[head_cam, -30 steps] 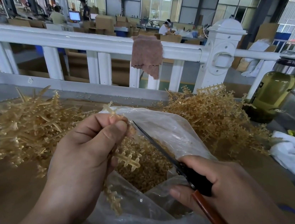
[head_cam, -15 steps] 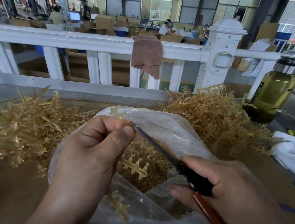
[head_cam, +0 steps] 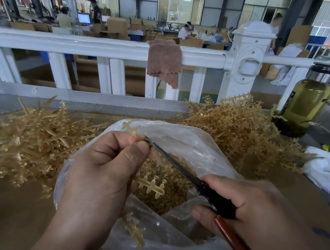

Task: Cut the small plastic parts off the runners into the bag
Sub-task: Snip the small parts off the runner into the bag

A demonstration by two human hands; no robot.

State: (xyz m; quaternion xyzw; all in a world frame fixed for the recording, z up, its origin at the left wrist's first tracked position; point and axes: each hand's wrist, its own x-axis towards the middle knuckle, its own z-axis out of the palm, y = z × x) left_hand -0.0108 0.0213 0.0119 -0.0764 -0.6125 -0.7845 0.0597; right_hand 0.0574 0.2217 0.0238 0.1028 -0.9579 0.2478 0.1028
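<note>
My left hand [head_cam: 100, 171] pinches a tan plastic runner [head_cam: 150, 184] between thumb and fingers over the open clear bag [head_cam: 194, 147]. The runner's branches stick out above and below my fingers. My right hand [head_cam: 253, 212] grips scissors [head_cam: 187, 175] with black and red-brown handles. Their thin blades point up-left, and the tip touches the runner at my left fingertips. A heap of small cut tan parts [head_cam: 171, 200] lies inside the bag.
Piles of tan runners lie on the brown table at the left [head_cam: 31, 139] and at the back right [head_cam: 240, 130]. A bottle of yellow-green liquid [head_cam: 306, 100] stands at the far right. White cloth [head_cam: 328, 172] lies right. A white railing [head_cam: 107, 47] with a brown rag [head_cam: 164, 62] runs behind.
The scissor tip has slid up-left along the runner to my left fingertips. My left hand has turned the runner slightly, so the lower branch sits further right.
</note>
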